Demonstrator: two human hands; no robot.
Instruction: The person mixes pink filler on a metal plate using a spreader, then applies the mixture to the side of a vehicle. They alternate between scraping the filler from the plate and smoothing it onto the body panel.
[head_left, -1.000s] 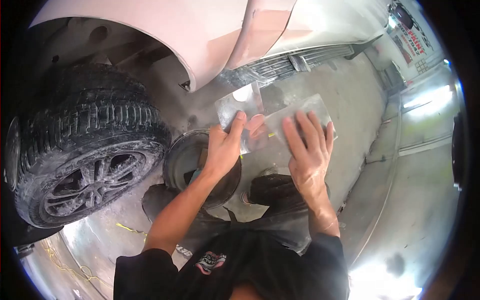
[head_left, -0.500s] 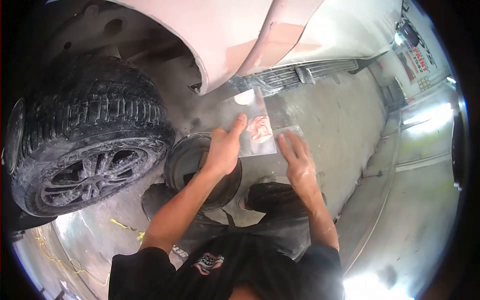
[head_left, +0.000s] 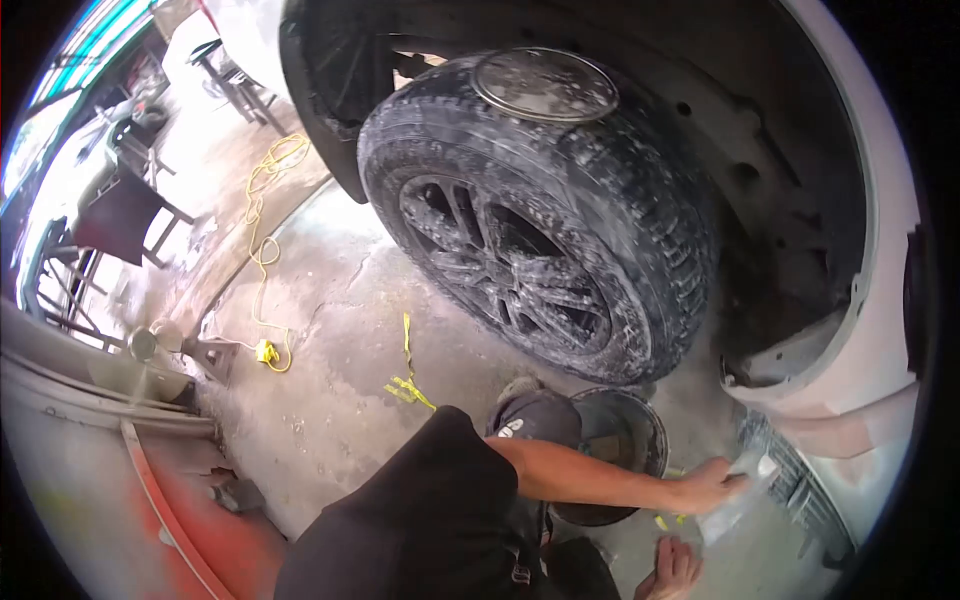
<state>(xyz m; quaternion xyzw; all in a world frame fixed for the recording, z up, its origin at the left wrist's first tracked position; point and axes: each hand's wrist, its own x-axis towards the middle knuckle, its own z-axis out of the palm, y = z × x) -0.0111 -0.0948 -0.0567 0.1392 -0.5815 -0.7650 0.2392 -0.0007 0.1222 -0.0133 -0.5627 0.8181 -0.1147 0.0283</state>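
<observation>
My left hand [head_left: 712,484] reaches out to the lower right and grips a thin, shiny metal plate [head_left: 738,508] with a pale smear on it, close to the car's lower grille [head_left: 800,485]. My right hand [head_left: 672,568] is low at the bottom edge, fingers spread, holding nothing, just below and left of the plate. A round black can [head_left: 622,432] stands on the floor behind my left forearm. My dusty knee [head_left: 535,415] is beside the can.
A dusty car tyre [head_left: 600,230] fills the wheel arch above, with a round lid [head_left: 545,85] lying on top of it. The sanded pinkish bumper [head_left: 850,400] is at the right. A yellow cord [head_left: 265,250] and yellow strip [head_left: 405,385] lie on the concrete floor. Chairs stand far left.
The view has swung left toward the wheel and floor. My right hand has come off the plate and dropped low; my left hand still holds the plate near the grille.
</observation>
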